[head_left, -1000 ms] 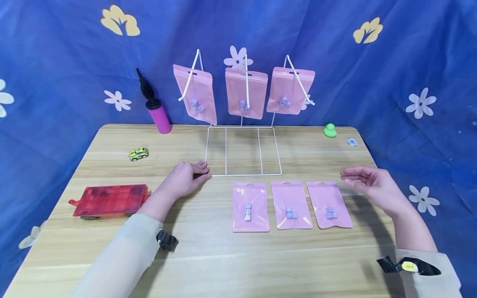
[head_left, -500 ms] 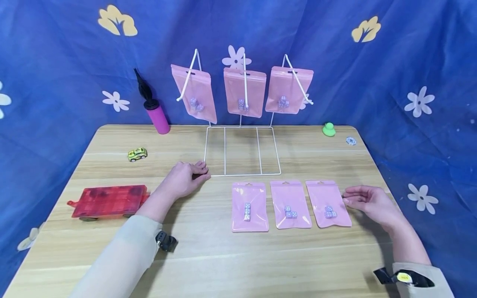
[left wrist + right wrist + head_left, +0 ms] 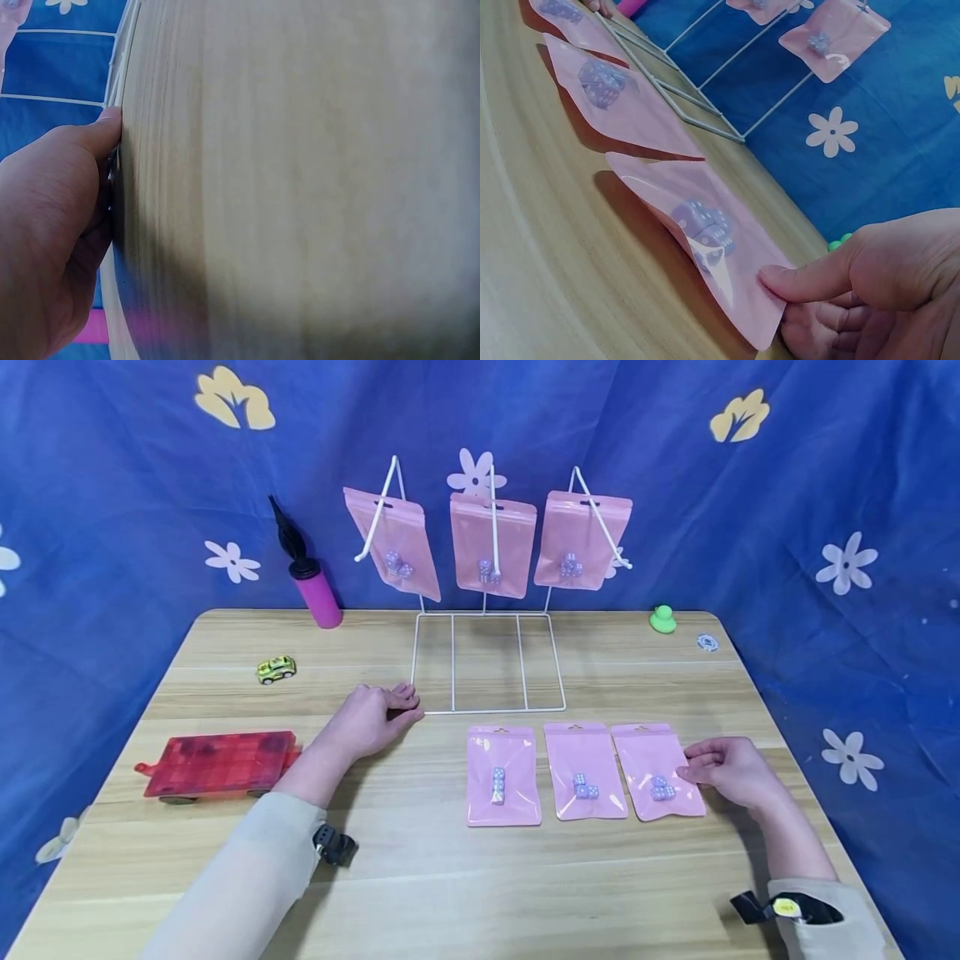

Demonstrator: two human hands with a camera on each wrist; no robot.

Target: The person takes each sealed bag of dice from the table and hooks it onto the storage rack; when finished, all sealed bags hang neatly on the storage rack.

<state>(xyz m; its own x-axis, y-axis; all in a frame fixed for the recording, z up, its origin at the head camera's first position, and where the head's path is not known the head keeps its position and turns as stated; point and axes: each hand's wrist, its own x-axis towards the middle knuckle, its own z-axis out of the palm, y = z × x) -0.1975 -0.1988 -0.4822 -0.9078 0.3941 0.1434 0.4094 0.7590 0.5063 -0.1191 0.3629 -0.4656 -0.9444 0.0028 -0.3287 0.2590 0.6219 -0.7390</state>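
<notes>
My left hand [image 3: 375,718] grips the front left corner of a white wire display rack [image 3: 495,712], thumb and fingers at the wire. Three pink zip bags with dice hang from the rack's hooks: a left one [image 3: 390,531], a middle one [image 3: 472,543] and a right one [image 3: 570,531]. Another three lie flat in a row before it. At the rightmost flat bag [image 3: 652,760], my right hand [image 3: 731,768] pinches the right edge, thumb on top in the right wrist view [image 3: 776,277]. The middle flat bag [image 3: 585,760] and left flat bag [image 3: 502,752] lie beside it.
On the left are a red toy trailer [image 3: 225,764], a small yellow-green toy car [image 3: 277,669] and a pink hand pump [image 3: 321,597]. A green rubber duck [image 3: 662,620] and a poker chip [image 3: 707,643] sit back right. Blue cloth [image 3: 847,643] hangs behind the table.
My right hand has come down and left onto the rightmost flat bag and taken its edge; that bag has shifted slightly left. My left hand stays at the rack corner.
</notes>
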